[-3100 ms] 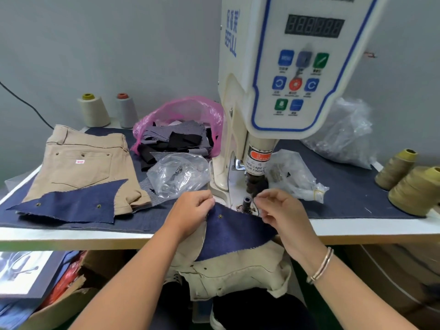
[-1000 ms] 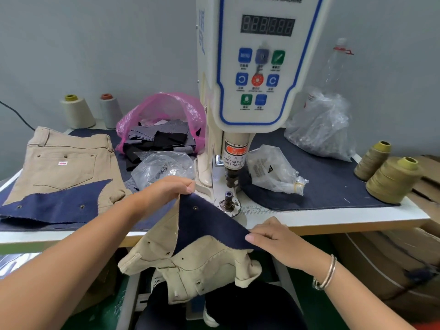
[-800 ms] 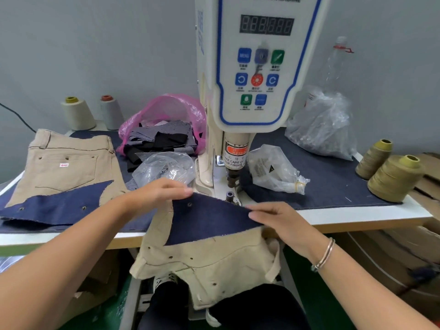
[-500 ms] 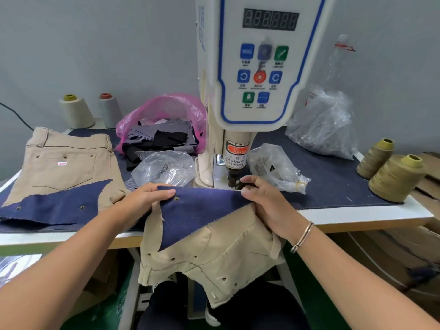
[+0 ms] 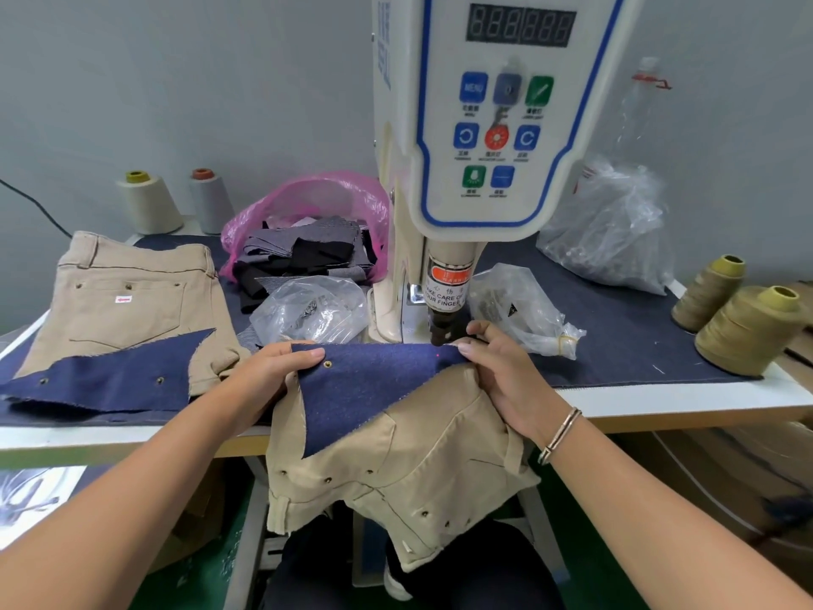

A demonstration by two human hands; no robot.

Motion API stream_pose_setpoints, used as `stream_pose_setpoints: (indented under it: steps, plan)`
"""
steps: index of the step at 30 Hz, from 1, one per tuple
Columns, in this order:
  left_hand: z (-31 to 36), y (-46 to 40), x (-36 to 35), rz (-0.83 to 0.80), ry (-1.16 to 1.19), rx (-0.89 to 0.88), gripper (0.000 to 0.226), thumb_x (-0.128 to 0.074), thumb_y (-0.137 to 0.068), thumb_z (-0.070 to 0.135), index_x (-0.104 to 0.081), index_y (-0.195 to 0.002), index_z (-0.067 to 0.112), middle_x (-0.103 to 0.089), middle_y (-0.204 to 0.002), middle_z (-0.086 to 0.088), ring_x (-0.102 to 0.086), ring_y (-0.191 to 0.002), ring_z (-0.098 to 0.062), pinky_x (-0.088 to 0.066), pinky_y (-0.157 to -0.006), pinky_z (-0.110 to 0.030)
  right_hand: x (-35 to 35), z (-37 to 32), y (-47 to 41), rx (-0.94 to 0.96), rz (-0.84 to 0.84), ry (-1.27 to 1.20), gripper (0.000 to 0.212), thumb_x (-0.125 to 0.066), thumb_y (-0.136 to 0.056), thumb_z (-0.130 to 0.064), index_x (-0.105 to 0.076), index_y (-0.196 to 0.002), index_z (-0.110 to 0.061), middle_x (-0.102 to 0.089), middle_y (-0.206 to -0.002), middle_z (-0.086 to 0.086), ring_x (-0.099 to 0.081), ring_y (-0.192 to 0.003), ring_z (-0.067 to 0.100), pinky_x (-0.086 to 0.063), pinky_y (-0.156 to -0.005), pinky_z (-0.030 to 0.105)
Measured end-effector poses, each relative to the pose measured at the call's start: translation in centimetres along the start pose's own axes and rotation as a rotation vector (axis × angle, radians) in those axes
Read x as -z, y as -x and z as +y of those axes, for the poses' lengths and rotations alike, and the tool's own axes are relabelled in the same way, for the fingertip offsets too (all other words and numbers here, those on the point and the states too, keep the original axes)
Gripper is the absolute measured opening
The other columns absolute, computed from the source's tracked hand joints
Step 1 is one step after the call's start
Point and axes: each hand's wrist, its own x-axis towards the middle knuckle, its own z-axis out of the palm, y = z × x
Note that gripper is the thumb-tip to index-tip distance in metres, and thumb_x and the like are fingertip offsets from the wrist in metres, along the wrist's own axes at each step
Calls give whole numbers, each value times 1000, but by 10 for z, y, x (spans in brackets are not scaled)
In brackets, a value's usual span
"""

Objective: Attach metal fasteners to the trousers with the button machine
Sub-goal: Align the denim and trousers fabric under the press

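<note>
Beige trousers [image 5: 409, 451] with a navy denim flap [image 5: 374, 380] hang over the table's front edge under the white button machine [image 5: 479, 138]. My left hand [image 5: 272, 367] pinches the flap's left end beside a metal fastener [image 5: 327, 364]. My right hand [image 5: 497, 372] pinches the flap's right end just below the machine's dark punch head [image 5: 442, 330]. A red laser dot [image 5: 440, 355] shows on the denim under the punch.
A second pair of beige trousers [image 5: 127, 301] with a navy flap lies at the left. Clear bags [image 5: 312, 310] [image 5: 523, 310] of parts flank the machine; a pink bag [image 5: 308, 231] of scraps sits behind. Thread cones [image 5: 748, 328] stand at the right edge.
Both hands lifted the trousers from the lap and stretched the navy flap flat under the punch head; my right hand moved up to the punch.
</note>
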Motion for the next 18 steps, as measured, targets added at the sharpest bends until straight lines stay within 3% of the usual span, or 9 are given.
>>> stream_pose_setpoints:
  steps: [4, 8, 12, 14, 18]
  plan:
    - [0, 0, 0, -27, -14, -9, 23, -67, -78, 31, -75, -94, 17, -73, -96, -10, -70, -86, -23, -53, -68, -24, 1, 1, -1, 16, -7, -51, 17, -46, -92, 4, -48, -97, -13, -62, -80, 8, -60, -72, 16, -50, -68, 25]
    - [1, 0, -1, -44, -23, -9, 18, -66, -79, 32, -76, -88, 21, -73, -90, -7, -71, -80, -20, -53, -61, -21, 3, 2, -2, 20, -7, -41, 17, -45, -92, 3, -48, -96, -14, -62, -74, 4, -60, -65, 11, -49, -62, 23]
    - [-1, -1, 1, -50, -65, -17, 27, -60, -77, 40, -75, -91, 22, -73, -91, -5, -70, -83, -20, -52, -64, -21, 7, 4, 0, 15, 2, 16, 15, -47, -93, 0, -48, -96, -15, -61, -80, 7, -58, -77, 18, -46, -73, 29]
    - [-2, -2, 2, -61, -84, -5, 28, -61, -77, 41, -75, -90, 21, -73, -93, -6, -70, -83, -20, -53, -65, -21, 6, 3, 2, 20, -9, 5, 16, -46, -93, 1, -48, -94, -15, -59, -76, 5, -56, -74, 17, -45, -72, 28]
    - [0, -3, 5, -89, -150, 7, 32, -61, -78, 40, -74, -95, 17, -73, -101, -6, -70, -93, -21, -48, -79, -28, 3, 1, 11, 37, -44, -42, 20, -42, -92, 7, -45, -91, -13, -53, -68, 0, -51, -64, 11, -44, -62, 22]
